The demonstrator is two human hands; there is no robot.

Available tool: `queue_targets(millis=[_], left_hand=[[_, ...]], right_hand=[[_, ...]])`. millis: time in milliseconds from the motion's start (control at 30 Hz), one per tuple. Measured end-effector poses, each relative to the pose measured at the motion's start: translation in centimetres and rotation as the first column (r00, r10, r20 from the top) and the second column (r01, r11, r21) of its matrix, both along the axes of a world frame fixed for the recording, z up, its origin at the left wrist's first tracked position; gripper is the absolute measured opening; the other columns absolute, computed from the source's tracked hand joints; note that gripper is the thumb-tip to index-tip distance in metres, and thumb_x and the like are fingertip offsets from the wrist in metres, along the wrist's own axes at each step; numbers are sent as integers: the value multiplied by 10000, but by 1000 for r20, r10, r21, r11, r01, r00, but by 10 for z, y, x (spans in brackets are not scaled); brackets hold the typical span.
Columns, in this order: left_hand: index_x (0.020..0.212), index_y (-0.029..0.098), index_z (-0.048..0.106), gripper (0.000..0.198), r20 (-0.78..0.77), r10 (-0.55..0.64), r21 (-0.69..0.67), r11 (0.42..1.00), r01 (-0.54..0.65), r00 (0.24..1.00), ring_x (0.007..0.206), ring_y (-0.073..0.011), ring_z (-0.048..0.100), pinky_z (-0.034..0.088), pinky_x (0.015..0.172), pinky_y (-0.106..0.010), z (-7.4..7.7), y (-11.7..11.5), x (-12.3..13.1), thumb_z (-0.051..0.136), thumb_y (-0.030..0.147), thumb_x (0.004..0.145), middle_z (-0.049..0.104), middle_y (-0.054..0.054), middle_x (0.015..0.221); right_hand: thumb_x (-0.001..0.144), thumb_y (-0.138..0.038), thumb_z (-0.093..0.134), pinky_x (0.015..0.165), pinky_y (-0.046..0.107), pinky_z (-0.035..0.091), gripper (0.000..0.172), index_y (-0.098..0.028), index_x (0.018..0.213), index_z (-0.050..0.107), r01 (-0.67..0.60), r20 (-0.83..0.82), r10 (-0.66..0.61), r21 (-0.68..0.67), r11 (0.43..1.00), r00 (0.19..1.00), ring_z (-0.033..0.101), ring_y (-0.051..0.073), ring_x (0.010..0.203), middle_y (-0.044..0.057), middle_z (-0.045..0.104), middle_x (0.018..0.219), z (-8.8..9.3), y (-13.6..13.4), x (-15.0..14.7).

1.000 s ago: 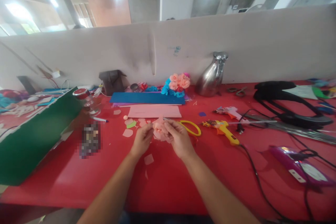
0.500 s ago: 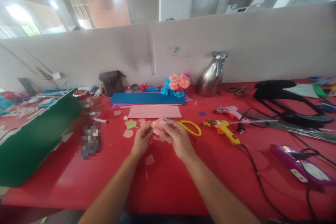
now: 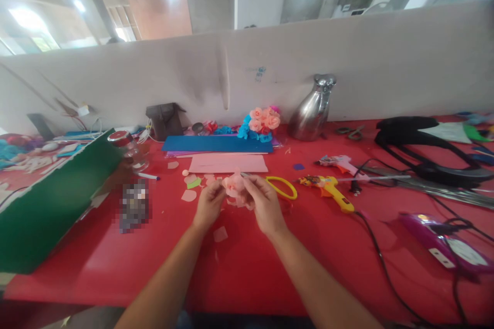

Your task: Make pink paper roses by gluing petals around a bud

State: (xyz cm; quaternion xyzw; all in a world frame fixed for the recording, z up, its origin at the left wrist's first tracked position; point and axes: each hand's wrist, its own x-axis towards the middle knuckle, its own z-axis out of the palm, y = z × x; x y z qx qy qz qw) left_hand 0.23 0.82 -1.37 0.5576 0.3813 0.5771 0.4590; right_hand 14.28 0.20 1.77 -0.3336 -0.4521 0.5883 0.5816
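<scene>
Both hands meet over the red table (image 3: 239,267) around a small pink paper flower (image 3: 233,185). My left hand (image 3: 209,205) pinches the flower's left side with closed fingers. My right hand (image 3: 264,202) grips its right side, fingers curled, and a thin grey wire stem (image 3: 244,175) sticks out above its fingers. Loose pink paper petals (image 3: 189,195) and a green scrap (image 3: 193,183) lie just left of the hands. Yellow-handled scissors (image 3: 283,188) rest right beside my right hand.
Pink (image 3: 227,163) and blue (image 3: 216,144) paper sheets lie behind the hands, with a finished flower bunch (image 3: 260,123) and a steel jug (image 3: 312,110). Glue guns (image 3: 328,187), cables and a purple device (image 3: 443,247) fill the right. A green board (image 3: 50,200) and a jar (image 3: 129,150) stand left.
The hands have lifted the pink flower slightly and turned it a little between the fingers. Nothing else on the table has moved.
</scene>
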Motion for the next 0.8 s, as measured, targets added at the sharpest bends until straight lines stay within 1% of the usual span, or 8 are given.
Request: queue_targets(millis=[133,200,267,367,467,600,700,800], left_hand=[[715,161,629,127,-22,117,-6,993,-118,993,655,-130,528,430,666,-248,-1,1,-1,601,261,788,600,-3,675],[712,160,641,125,-60,180,-8,983,-181,982,644,-132,532,432,654,-247,0,0,-1,612,262,777,601,-3,653],[732,163,654,114,-90,206,-1,978,-207,974,646,-136,546,435,646,-247,1,-1,-1,613,260,776,615,-6,657],[771,175,671,100,-150,209,38,978,-205,966,641,-137,564,436,633,-244,2,-3,0,607,252,780,649,-10,691],[779,179,677,103,-192,203,67,979,-193,960,638,-136,572,437,628,-239,3,-5,1,607,254,783,666,-12,713],[738,166,671,133,-185,150,29,989,-147,971,632,-138,569,440,625,-241,2,-5,2,596,261,793,653,-10,677],[675,158,669,163,-132,107,-25,993,-111,985,607,-139,560,444,624,-251,0,-4,2,605,263,782,627,-2,611],[710,162,695,118,3,87,-62,994,-87,996,613,-143,575,459,642,-264,0,-2,2,635,254,754,639,1,611]], right_hand=[[801,-428,604,385,186,298,249,-181,766,606,-6,-74,0,-79,997,997,473,83,455,-8,601,607,-4,2,0],[822,-441,567,394,191,300,275,-173,779,613,-44,-63,39,-93,995,997,494,89,457,6,615,609,-5,2,0],[829,-439,555,416,194,310,276,-174,778,614,-77,-32,75,-97,992,997,512,92,472,13,630,621,-6,1,-1],[792,-426,599,451,202,335,251,-183,731,609,-95,10,96,-98,991,995,516,94,498,6,632,626,-5,0,-2],[738,-383,648,462,213,341,201,-190,704,605,-84,7,85,-95,992,996,509,97,501,-3,628,627,-4,0,-3],[714,-327,656,490,222,351,141,-194,699,610,-76,10,77,-94,993,997,509,97,514,-12,622,621,-3,-1,-4],[713,-316,648,505,229,355,130,-197,679,608,-83,28,86,-88,993,996,504,99,524,-19,607,604,-2,-1,-5],[716,-303,641,514,229,353,128,-195,661,603,-87,39,91,-86,992,995,495,93,523,-23,598,595,0,-2,-4]])
